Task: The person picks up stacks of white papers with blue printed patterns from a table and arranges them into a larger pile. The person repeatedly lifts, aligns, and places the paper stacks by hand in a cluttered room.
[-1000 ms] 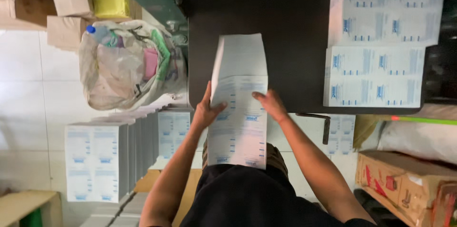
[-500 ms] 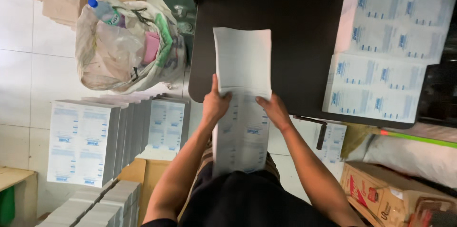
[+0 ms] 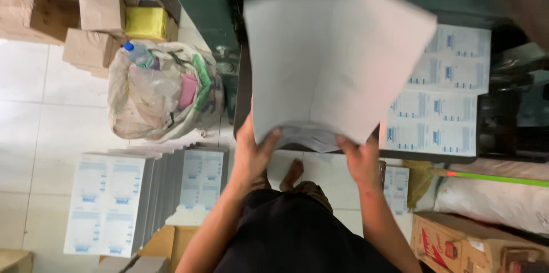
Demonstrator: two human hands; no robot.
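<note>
A large grey-white cardboard sheet (image 3: 334, 58) is raised toward the camera, its blank back filling the upper middle of the head view. My left hand (image 3: 253, 150) grips its lower left edge, thumb on the face. My right hand (image 3: 359, 155) grips the lower right edge. A printed fold with blue marks shows at the sheet's bottom edge between my hands. Behind the sheet lies a dark table (image 3: 245, 87), mostly hidden. A stack of printed white-and-blue sheets (image 3: 443, 98) rests on the table to the right.
Left on the tiled floor stand upright stacks of printed sheets (image 3: 114, 201) and a sack of rubbish (image 3: 163, 93) holding a plastic bottle. Brown cartons (image 3: 94, 30) sit at upper left, a red-printed carton (image 3: 463, 241) at lower right. A green-handled broom (image 3: 492, 177) lies right.
Both hands have lifted the sheet off the table and tipped it up toward the camera; before, it lay flat on the table with its printed side showing.
</note>
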